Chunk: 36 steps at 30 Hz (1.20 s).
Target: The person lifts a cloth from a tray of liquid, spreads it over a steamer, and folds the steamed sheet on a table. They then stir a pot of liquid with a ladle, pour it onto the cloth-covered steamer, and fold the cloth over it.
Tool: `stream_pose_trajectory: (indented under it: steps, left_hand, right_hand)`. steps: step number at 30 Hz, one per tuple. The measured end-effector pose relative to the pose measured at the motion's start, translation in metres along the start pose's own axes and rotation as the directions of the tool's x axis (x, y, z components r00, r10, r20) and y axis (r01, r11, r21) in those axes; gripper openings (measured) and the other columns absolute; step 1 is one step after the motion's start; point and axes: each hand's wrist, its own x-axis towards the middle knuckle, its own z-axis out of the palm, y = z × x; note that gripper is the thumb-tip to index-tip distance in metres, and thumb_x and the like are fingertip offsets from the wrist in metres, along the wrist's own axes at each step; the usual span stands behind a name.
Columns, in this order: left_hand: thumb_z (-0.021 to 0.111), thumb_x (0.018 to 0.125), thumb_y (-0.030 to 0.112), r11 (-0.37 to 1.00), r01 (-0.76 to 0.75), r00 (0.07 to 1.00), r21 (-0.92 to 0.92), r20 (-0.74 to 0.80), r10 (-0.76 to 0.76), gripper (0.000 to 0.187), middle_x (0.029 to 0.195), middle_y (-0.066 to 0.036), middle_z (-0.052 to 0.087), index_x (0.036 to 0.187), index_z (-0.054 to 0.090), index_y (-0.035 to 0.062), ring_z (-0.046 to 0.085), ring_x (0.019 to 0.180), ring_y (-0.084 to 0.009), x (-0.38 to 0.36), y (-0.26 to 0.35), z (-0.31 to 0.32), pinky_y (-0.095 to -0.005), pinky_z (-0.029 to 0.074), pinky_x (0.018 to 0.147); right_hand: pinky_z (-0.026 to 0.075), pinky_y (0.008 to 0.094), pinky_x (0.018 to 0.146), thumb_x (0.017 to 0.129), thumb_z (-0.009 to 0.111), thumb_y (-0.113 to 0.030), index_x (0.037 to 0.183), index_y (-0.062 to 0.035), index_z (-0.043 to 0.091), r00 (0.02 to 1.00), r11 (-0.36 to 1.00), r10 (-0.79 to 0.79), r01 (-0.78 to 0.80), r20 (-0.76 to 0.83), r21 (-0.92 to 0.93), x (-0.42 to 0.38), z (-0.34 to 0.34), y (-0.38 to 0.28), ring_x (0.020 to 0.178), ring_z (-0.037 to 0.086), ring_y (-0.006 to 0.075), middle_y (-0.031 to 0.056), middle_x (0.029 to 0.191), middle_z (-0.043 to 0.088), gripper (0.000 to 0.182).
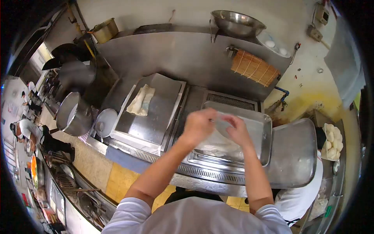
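My left hand (pixel 200 125) is closed in a fist-like grip above the left part of a shallow metal tray (pixel 267 136). My right hand (pixel 237 130) is beside it, fingers bent inward and pressed together towards the left one. Whatever the fingers hold is too small and blurred to name; a tiny dark spot shows at the left fingers. Below the hands, a pale, translucent, crumpled sheet (pixel 218 149) lies in the tray. To the left, a folded whitish bundle (pixel 141 100) rests on a flat metal griddle-like plate (pixel 136 126).
A second metal tray (pixel 294 152) adjoins on the right, near a co-worker's white-clothed back (pixel 306 191). A large pot (pixel 72 115) and a small pan (pixel 106 123) stand left. A steel bowl (pixel 237 23) and rolled bamboo mat (pixel 255 68) are at the back.
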Motion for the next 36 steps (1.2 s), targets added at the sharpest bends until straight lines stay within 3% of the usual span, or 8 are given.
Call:
stream_pose_trajectory:
  steps: [11,15,18,22,26,30,33,36]
  left_hand:
    - [0.061,0.072,-0.012,0.975,0.193,0.949,-0.107,-0.231,-0.213,0.036,0.097,-0.013,0.076,0.101,0.075,0.0036,0.075,0.088,-0.0250,0.002,-0.035,-0.093,-0.0347,0.059,0.080]
    - [0.065,0.073,-0.009,0.999,0.007,0.998,0.042,0.060,-0.010,0.031,0.102,-0.015,0.075,0.101,0.074,0.0007,0.074,0.093,-0.0280,-0.016,-0.016,-0.020,-0.0350,0.058,0.083]
    - [0.065,0.071,-0.009,0.999,-0.018,0.995,-0.045,0.099,0.022,0.035,0.099,-0.017,0.074,0.102,0.075,0.0026,0.074,0.092,-0.0304,-0.002,0.016,-0.019,-0.0370,0.059,0.084]
    - [0.062,0.075,-0.011,0.987,0.160,0.955,-0.021,-0.249,-0.160,0.031,0.095,-0.016,0.076,0.100,0.075,0.0019,0.075,0.089,-0.0255,0.020,0.001,-0.108,-0.0328,0.058,0.081]
    - [0.064,0.074,-0.009,0.999,0.047,0.982,0.013,-0.182,-0.044,0.030,0.095,-0.015,0.075,0.098,0.075,0.0038,0.074,0.086,-0.0299,0.005,-0.020,-0.089,-0.0369,0.059,0.078]
    - [0.064,0.072,-0.004,0.998,-0.055,0.998,0.028,-0.007,0.056,0.029,0.100,-0.013,0.075,0.096,0.076,0.0086,0.072,0.088,-0.0353,-0.003,0.001,-0.020,-0.0417,0.059,0.078]
    - [0.064,0.072,-0.003,0.997,-0.060,0.998,-0.052,-0.004,0.060,0.031,0.101,-0.012,0.075,0.097,0.076,0.0104,0.071,0.090,-0.0365,0.012,0.037,-0.040,-0.0412,0.059,0.081]
    - [0.059,0.074,-0.012,0.999,0.046,0.974,-0.015,-0.220,-0.048,0.035,0.097,-0.016,0.076,0.102,0.075,0.0008,0.075,0.089,-0.0224,0.032,0.015,-0.111,-0.0336,0.059,0.081]
  right_hand:
    - [0.054,0.0363,0.083,0.081,0.054,0.004,0.104,0.0028,0.071,0.863,0.702,0.503,-0.372,0.053,-0.607,-0.062,-0.071,0.088,0.093,0.070,0.0254,0.0175,0.088,0.071,0.029]
    - [0.054,0.0427,0.083,0.076,0.057,0.007,0.112,0.0001,0.070,1.000,0.996,-0.009,0.010,0.008,-0.093,-0.008,0.007,-0.007,0.092,0.072,0.0331,0.0185,0.097,0.075,0.039]
    - [0.054,0.0400,0.080,0.079,0.058,0.003,0.110,-0.0001,0.071,0.914,0.916,0.384,-0.394,0.131,0.068,0.000,0.044,-0.051,0.089,0.070,0.0326,0.0197,0.095,0.073,0.034]
    - [0.052,0.0377,0.074,0.084,0.056,0.002,0.105,-0.0002,0.072,0.914,0.822,0.401,-0.334,0.053,-0.462,-0.054,-0.016,0.078,0.079,0.064,0.0242,0.0183,0.089,0.071,0.027]
    - [0.054,0.0397,0.079,0.080,0.060,0.002,0.106,0.0010,0.071,0.912,0.780,0.394,-0.267,0.113,-0.566,-0.058,-0.056,0.077,0.084,0.068,0.0293,0.0194,0.095,0.072,0.028]
    - [0.054,0.0420,0.076,0.083,0.057,-0.001,0.110,0.0003,0.070,0.999,0.999,-0.047,0.048,-0.005,0.016,0.002,0.027,-0.036,0.087,0.070,0.0296,0.0169,0.091,0.073,0.030]
    - [0.053,0.0443,0.074,0.082,0.055,0.000,0.108,0.0012,0.069,0.922,0.932,0.360,-0.348,0.141,-0.107,-0.006,0.039,-0.029,0.084,0.070,0.0288,0.0177,0.089,0.072,0.030]
    - [0.053,0.0440,0.071,0.084,0.054,0.000,0.101,0.0024,0.069,0.931,0.849,0.365,-0.329,0.008,-0.413,-0.060,-0.013,0.069,0.080,0.069,0.0292,0.0186,0.085,0.071,0.023]
